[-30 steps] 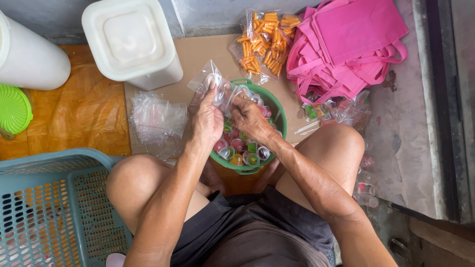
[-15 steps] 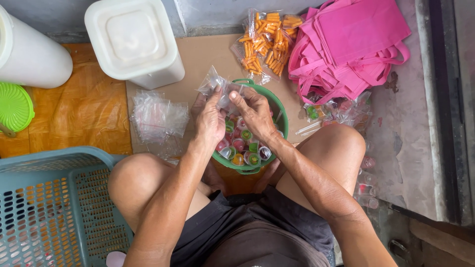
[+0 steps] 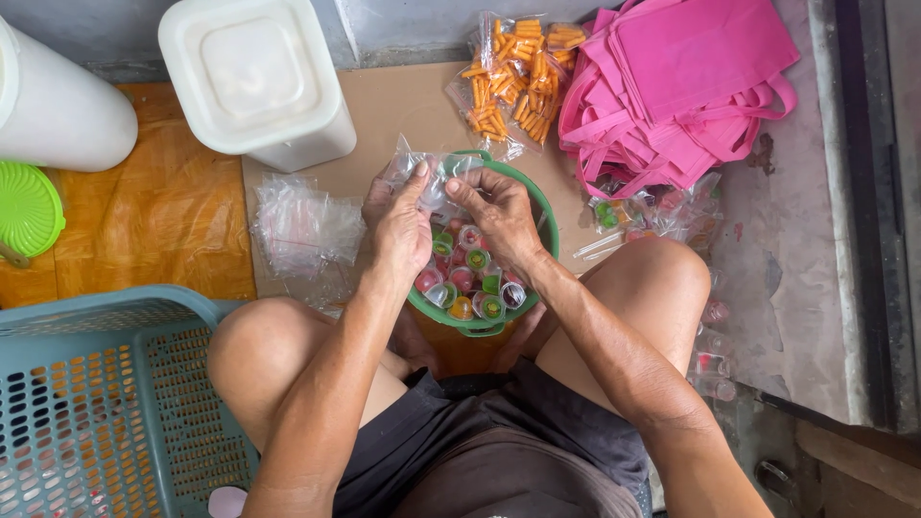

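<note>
I sit on the floor with a green bowl [image 3: 548, 223] between my knees, full of small coloured jelly cups [image 3: 467, 283]. Both hands are above the bowl, holding one clear plastic bag [image 3: 423, 175]. My left hand [image 3: 401, 230] grips the bag's left side with the fingers pinching its edge. My right hand [image 3: 495, 209] pinches the bag's right side near the mouth. The bag hangs over the bowl's far rim.
A pile of clear bags [image 3: 305, 225] lies left of the bowl. Behind are bags of orange snacks [image 3: 513, 82], pink cloth bags [image 3: 686, 86], a white lidded tub [image 3: 254, 82], a white container [image 3: 53, 110], a green lid [image 3: 24, 211]. A teal basket [image 3: 96, 403] stands at my left knee.
Both hands stayed over the bowl with the clear bag, shifting slightly; the fingers have reworked their hold at the bag's mouth.
</note>
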